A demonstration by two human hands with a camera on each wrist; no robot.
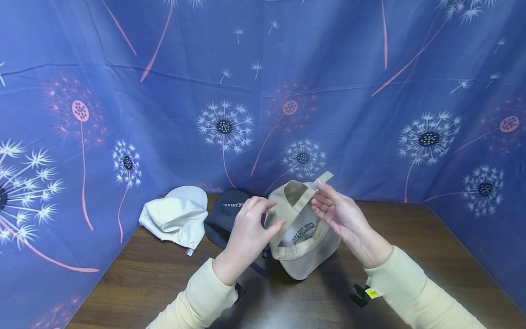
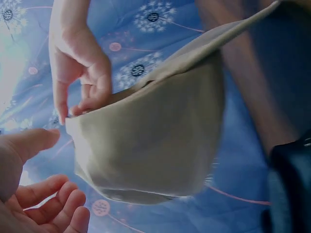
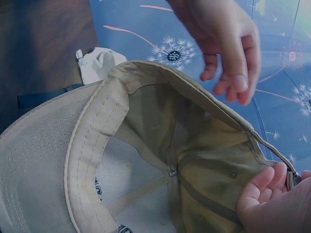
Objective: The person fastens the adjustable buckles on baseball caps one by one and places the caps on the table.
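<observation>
A beige baseball cap point(image 1: 316, 256) hangs over the table with its inside turned toward me and its brim pointing down. Reversed dark lettering shows through the front panel. My right hand point(image 1: 341, 214) pinches the back strap point(image 1: 304, 198) at its metal buckle, and the strap's loose end sticks up past the fingers. Beside the cap's left edge is my left hand point(image 1: 252, 228), thumb and fingers spread and loosely bent around air. In the right wrist view the left hand's fingers point(image 3: 238, 80) hang just outside the sweatband, holding nothing.
To the left, a white cap point(image 1: 174, 219) lies on the brown wooden table point(image 1: 131, 274). A black cap point(image 1: 223, 217) with pale lettering sits between it and the beige one, partly behind my left hand. A blue dandelion-print cloth point(image 1: 246, 82) walls the table's back and sides.
</observation>
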